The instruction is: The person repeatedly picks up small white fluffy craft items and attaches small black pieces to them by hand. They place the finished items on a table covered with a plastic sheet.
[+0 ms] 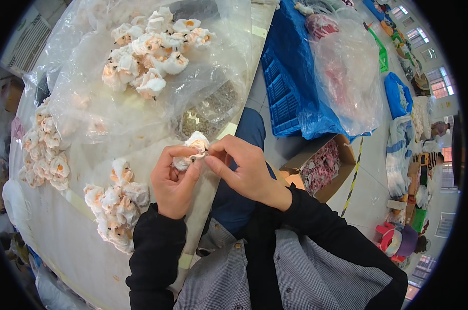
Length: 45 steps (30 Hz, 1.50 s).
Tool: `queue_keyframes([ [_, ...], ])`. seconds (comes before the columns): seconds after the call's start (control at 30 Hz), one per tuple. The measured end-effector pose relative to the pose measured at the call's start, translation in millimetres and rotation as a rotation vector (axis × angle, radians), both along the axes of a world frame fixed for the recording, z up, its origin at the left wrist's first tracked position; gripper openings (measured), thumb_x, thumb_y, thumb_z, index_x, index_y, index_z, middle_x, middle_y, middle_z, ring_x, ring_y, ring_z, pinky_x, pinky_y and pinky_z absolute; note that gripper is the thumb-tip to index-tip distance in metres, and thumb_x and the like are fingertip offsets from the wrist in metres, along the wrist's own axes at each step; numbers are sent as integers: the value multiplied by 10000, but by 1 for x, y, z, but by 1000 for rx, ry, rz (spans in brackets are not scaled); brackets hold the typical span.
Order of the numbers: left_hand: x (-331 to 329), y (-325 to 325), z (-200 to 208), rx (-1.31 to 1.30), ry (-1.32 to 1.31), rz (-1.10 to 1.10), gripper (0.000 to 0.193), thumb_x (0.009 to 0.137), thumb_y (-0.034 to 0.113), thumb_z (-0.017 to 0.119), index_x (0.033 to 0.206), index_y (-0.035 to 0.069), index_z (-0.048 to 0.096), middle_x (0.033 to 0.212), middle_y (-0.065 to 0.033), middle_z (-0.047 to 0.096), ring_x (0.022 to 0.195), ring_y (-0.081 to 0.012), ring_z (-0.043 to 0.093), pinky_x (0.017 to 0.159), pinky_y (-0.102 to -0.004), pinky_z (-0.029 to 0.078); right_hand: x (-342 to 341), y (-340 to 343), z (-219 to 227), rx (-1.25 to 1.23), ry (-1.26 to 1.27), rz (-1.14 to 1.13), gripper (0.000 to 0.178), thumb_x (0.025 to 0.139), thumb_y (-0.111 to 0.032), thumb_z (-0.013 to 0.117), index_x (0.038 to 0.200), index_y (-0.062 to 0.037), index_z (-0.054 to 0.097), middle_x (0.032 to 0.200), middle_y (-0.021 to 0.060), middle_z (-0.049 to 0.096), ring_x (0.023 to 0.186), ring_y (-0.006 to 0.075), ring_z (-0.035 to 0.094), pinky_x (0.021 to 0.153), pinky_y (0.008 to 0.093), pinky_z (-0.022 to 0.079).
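Observation:
My left hand (175, 178) pinches a small white fluffy plush piece (197, 143) with cream-orange patches, held up over the table's right edge. From the right, my right hand (248, 168) closes thumb and forefinger on the same piece's edge. Whether a small part sits between those fingertips is too fine to make out. Left of my hands lies a heap of similar plush pieces (115, 206). Another heap (149, 51) rests on clear plastic farther back, and a third (47, 147) is at the far left.
A clear plastic bag (203, 111) of small greyish bits lies just beyond my hands on the pale table (63, 232). Right of the table stand a blue crate (280, 98) with filled plastic bags and a cardboard box (342, 181) of pink scraps. Other people sit along the far right.

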State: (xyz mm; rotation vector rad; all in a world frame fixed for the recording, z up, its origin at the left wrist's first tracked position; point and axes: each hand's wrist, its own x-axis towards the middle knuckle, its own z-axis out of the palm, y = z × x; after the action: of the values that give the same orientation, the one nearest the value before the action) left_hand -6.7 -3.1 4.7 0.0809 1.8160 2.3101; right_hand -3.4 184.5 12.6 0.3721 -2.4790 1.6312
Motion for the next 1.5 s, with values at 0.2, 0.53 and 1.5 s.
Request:
queue_keyframes([
  [0.2, 0, -1, 1, -32, 84, -30, 202, 976, -35, 665, 1162, 7, 597, 1107, -23, 636, 816, 5, 544, 647, -151, 417, -5, 2, -7, 99, 65, 39, 126, 935, -153, 726, 986, -50, 676, 874, 128, 667, 752, 320, 667, 645, 374, 521],
  [0.53, -6, -6, -8, -147, 53, 75, 151, 1005, 95, 665, 1121, 54, 578, 1029, -2, 579, 536, -3, 392, 464, -199, 270, -4, 8, -6, -112, -76, 83, 127, 958, -126, 734, 1024, -31, 682, 900, 61, 655, 741, 139, 652, 651, 274, 510],
  [1.5, 1, 1, -2, 95, -91, -59, 116, 1065, 86, 617, 1165, 44, 577, 1048, -2, 597, 561, 9, 438, 466, -187, 310, -7, -3, -12, -396, -381, 61, 178, 994, -161, 714, 1054, -10, 640, 836, -7, 611, 713, 39, 522, 629, 220, 430],
])
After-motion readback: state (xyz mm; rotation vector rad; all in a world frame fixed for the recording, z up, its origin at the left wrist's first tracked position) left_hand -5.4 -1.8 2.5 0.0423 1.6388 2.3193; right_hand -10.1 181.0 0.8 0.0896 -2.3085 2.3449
